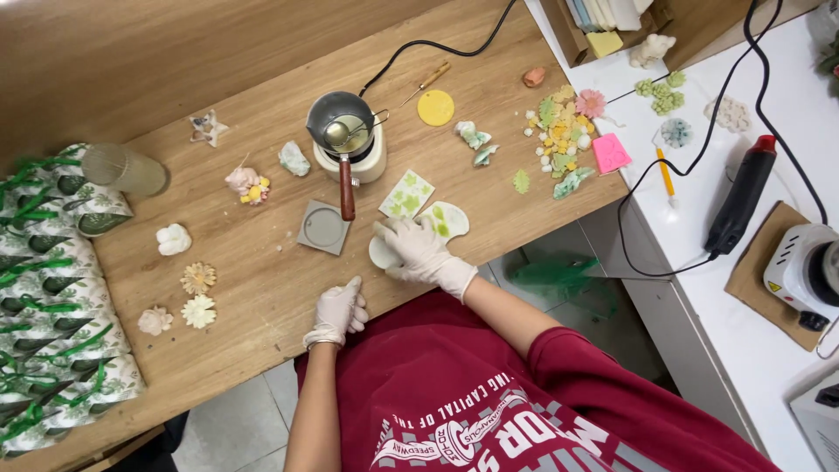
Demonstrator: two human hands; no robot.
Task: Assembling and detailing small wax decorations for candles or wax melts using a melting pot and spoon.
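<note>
White gloves on both hands [336, 312], dark red printed T-shirt [489, 393]

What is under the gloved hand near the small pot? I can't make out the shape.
Under the right hand lies a pale round disc on the wooden table; only its left edge shows, the rest is covered by the glove.

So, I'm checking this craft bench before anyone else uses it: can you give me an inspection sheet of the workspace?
Surface: wooden table, bare in front of the person.
Job's things: white oval plaque with green marks under the gloved right hand; grey square mould; small metal melting pot on a cream base.
Clutter: loose pastel flower-shaped pieces; leaf-print packets with green ribbons.
Grippers: gloved left hand rests at the table edge, fingers curled, holding nothing.
Cables: black cable to the pot; others on the white counter.
Surroundings: black heat gun.
</note>
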